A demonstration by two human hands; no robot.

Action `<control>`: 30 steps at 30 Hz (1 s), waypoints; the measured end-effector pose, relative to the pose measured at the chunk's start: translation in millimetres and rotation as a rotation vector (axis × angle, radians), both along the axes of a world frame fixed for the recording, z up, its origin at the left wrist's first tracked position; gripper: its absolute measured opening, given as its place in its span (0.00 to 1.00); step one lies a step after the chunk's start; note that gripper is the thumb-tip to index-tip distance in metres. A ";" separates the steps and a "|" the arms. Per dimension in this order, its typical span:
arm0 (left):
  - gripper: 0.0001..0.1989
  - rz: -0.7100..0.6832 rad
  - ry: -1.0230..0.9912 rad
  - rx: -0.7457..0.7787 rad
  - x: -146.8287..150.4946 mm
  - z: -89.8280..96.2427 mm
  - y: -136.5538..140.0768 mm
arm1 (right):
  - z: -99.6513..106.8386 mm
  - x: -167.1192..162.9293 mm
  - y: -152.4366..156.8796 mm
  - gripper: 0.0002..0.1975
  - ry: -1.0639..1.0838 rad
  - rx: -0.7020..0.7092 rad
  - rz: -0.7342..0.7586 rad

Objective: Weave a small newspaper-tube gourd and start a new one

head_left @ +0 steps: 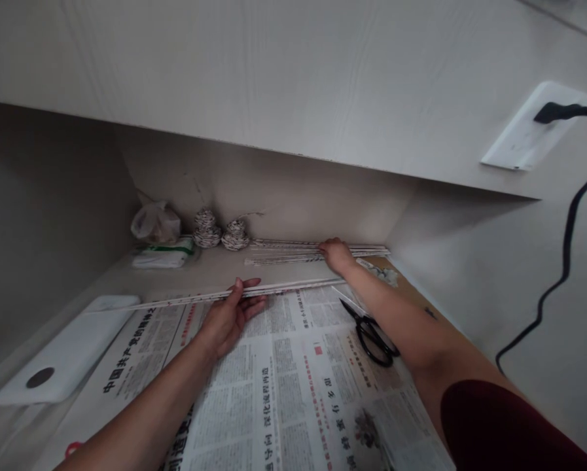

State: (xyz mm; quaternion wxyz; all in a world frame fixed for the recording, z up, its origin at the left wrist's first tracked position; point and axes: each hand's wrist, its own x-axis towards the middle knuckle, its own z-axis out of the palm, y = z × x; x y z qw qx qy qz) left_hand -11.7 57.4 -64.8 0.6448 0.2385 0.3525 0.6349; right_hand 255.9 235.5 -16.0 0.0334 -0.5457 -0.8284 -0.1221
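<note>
My left hand [230, 319] is closed round a few long, thin rolled-paper sticks [175, 301], its outer fingers partly extended beneath them. These sticks stretch from a white flat device on the left toward my right forearm. Farther back, my right hand [338, 256] has its fingers on a pile of similar paper sticks [286, 255] along the back wall; its fingertips are partly hidden. Black-handled scissors [372, 337] lie on the newspaper [244, 405] beside my right forearm. Two small woven, gourd-like pieces [206, 230] stand left of the pile.
A white device [70, 350] lies at the left. Behind it are a wrapped white packet [164, 253] and a plastic bag [156, 222]. A pale overhead panel [273, 78] hangs low above the surface. At right, a black cord [565, 255] runs from a wall socket [523, 137].
</note>
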 end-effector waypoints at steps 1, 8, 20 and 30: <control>0.16 0.000 0.000 -0.001 0.1 0.1 0.0 | -0.9 -0.2 -0.2 0.16 0.000 0.001 0.004; 0.16 -0.010 0.005 -0.001 -0.2 -1.0 0.5 | -2.2 -6.9 -6.9 0.18 -0.017 0.011 -0.006; 0.15 -0.011 0.016 0.001 0.8 0.0 0.6 | -3.9 -7.4 -7.0 0.15 -0.131 -0.064 -0.129; 0.15 -0.013 0.027 0.015 -0.3 -2.2 0.4 | -7.3 -4.3 2.8 0.16 -0.161 -0.075 -0.120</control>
